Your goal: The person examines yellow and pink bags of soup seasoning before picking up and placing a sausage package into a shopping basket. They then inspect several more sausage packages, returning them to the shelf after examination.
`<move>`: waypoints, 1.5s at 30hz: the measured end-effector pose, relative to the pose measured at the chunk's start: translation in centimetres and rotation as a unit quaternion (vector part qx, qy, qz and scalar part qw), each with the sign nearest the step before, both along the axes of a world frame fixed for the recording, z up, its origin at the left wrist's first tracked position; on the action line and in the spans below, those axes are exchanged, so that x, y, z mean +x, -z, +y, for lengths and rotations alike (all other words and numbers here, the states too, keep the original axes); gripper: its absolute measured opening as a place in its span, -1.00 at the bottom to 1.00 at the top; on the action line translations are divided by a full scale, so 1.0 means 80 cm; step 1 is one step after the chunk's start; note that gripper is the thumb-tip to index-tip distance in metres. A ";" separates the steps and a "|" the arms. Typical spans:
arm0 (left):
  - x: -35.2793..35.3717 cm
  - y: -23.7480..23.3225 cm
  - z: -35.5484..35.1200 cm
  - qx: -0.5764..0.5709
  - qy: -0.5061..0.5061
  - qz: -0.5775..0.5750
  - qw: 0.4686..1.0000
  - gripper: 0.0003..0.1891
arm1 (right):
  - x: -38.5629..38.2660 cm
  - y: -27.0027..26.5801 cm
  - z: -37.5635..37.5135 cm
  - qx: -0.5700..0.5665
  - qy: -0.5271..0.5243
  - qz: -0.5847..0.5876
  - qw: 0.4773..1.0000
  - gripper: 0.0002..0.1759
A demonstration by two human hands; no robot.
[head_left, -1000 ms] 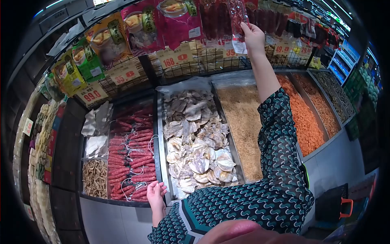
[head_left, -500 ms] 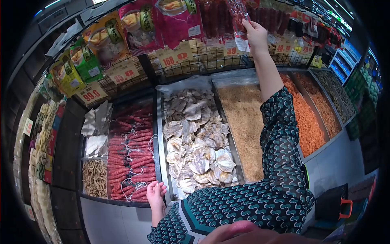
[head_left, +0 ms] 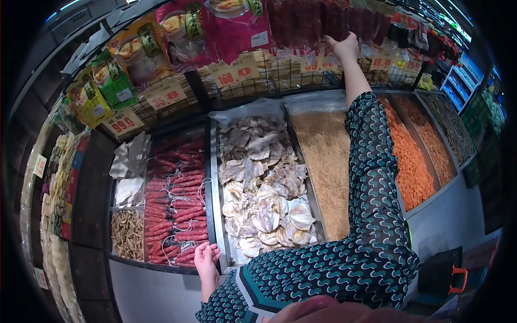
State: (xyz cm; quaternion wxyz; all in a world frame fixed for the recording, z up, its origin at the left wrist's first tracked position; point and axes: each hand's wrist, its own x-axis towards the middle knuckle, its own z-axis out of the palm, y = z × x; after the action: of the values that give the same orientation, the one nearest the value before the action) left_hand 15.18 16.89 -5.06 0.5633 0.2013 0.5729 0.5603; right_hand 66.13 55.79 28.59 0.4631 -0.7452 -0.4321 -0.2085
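My right hand [head_left: 346, 49] is raised to the rack at the back, at the lower edge of the hanging vacuum packs of dark red sausage [head_left: 335, 24]. Its thumb and a finger are spread apart, and nothing shows gripped between them; the other fingers are partly hidden. Low in the view, my left hand [head_left: 206, 262] hovers by the front corner of a bin, fingers loosely bent and holding nothing. Beside it lie red sausages tied with white string [head_left: 183, 215]. Flat dried fish or squid pieces [head_left: 264, 210] fill the neighbouring bin.
Pink food pouches [head_left: 237, 29] and an orange pouch [head_left: 134, 48] hang at the left, above price cards [head_left: 234, 72]. Further bins hold tan dried flakes [head_left: 323, 161] and orange dried shrimp-like pieces [head_left: 406, 161]. A black basket with an orange handle [head_left: 458, 280] stands lower right.
My right hand has let go of the red-and-clear pack it was pinching and shifted slightly right and down, its thumb now spread. My left hand has barely moved.
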 end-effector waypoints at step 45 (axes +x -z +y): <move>0.077 -0.094 0.099 0.182 0.325 -0.140 0.918 -0.63 | -0.359 0.287 -0.423 -0.184 -0.524 0.628 0.545 -0.66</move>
State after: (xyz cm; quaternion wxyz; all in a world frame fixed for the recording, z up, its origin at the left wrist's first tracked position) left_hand 21.31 24.80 2.47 0.7423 0.3948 0.2795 0.4637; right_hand 37.39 21.92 5.60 0.4961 -0.3960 -0.3730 0.6767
